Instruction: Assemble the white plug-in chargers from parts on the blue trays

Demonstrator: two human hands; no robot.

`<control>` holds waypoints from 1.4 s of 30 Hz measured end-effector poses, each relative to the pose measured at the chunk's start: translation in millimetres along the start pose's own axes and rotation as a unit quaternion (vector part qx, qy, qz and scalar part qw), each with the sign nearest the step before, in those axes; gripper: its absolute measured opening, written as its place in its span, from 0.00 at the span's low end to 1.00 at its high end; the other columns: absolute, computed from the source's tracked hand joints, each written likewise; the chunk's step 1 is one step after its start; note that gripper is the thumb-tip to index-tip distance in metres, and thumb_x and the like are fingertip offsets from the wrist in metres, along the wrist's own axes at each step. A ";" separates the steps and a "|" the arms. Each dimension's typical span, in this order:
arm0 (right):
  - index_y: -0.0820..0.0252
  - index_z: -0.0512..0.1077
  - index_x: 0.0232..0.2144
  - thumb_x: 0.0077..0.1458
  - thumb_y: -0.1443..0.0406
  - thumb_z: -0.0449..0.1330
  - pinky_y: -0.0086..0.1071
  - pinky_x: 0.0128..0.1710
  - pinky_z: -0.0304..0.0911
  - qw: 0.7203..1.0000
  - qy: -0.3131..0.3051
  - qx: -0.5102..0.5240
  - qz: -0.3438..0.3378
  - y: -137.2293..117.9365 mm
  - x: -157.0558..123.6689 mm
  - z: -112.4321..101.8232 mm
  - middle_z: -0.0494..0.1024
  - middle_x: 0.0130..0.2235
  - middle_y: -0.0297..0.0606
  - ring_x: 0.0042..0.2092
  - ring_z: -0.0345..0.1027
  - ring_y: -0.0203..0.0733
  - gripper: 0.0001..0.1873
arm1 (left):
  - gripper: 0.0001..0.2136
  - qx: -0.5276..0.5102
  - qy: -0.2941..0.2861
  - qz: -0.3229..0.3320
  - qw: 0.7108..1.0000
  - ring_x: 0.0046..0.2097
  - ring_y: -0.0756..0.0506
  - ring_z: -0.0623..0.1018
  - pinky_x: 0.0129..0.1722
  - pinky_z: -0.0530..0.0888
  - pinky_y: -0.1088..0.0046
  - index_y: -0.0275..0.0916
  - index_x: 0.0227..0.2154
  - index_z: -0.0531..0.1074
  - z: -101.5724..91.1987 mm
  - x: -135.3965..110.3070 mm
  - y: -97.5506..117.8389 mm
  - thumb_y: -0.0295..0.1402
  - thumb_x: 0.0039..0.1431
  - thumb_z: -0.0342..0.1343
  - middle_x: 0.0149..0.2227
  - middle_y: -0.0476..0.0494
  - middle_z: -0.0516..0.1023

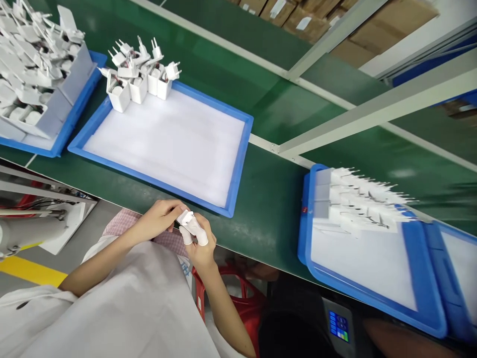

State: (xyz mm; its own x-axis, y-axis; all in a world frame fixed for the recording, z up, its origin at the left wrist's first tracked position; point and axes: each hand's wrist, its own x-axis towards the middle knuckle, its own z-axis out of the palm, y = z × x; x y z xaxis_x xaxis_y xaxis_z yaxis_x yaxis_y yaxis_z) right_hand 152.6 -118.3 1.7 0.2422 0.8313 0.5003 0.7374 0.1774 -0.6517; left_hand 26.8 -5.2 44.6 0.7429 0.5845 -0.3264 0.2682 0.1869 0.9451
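White plug piece point(185, 217) is pinched between the left hand point(160, 219) and right hand point(204, 250), just off the blue tray's point(238, 166) near edge; white plug housings point(138, 89) stand at that tray's far-left corner.

Passage available over the green bench point(272, 209) between middle tray point(167, 144) and right tray point(361, 258), and across the middle tray's near and right areas; obstructed by plug housings point(119, 100) at its far-left corner, heaped stack point(70, 74) farther left, slanting frame bar point(354, 113) beyond right tray.
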 end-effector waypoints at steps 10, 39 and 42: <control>0.57 0.66 0.52 0.62 0.62 0.58 0.35 0.33 0.72 0.990 -0.100 -0.100 -0.014 -8.6 13.0 -17.1 0.78 0.42 0.45 0.37 0.76 0.46 0.17 | 0.13 0.058 0.021 -0.016 0.998 0.24 0.52 0.69 0.28 0.65 0.77 0.37 0.34 0.70 3.4 -2.6 11.5 0.37 0.69 0.44 0.23 0.54 0.69; 0.55 0.69 0.32 0.53 0.52 0.62 0.33 0.39 0.75 0.612 0.050 0.548 0.567 -53.1 9.1 0.5 0.75 0.33 0.34 0.39 0.74 0.40 0.14 | 0.38 0.164 -0.012 0.299 0.940 0.62 0.38 0.65 0.60 0.66 0.58 0.42 0.64 0.55 5.3 -31.5 15.2 0.39 0.53 0.67 0.60 0.36 0.68; 0.56 0.70 0.32 0.57 0.51 0.57 0.39 0.47 0.74 0.634 0.005 0.551 0.542 -62.6 8.6 0.4 0.76 0.35 0.37 0.45 0.73 0.42 0.15 | 0.37 0.143 0.001 0.272 0.952 0.61 0.39 0.68 0.60 0.67 0.60 0.43 0.62 0.58 9.7 -31.2 17.8 0.39 0.52 0.68 0.59 0.38 0.69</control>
State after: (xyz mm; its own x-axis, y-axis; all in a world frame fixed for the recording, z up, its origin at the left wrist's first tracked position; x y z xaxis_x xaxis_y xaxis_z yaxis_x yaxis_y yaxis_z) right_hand 108.2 -122.0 46.6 0.2379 0.7772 -0.5826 -0.7534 -0.2309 -0.6157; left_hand 14.3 -27.8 71.4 0.8190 0.5339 0.2100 0.0006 -0.3668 0.9303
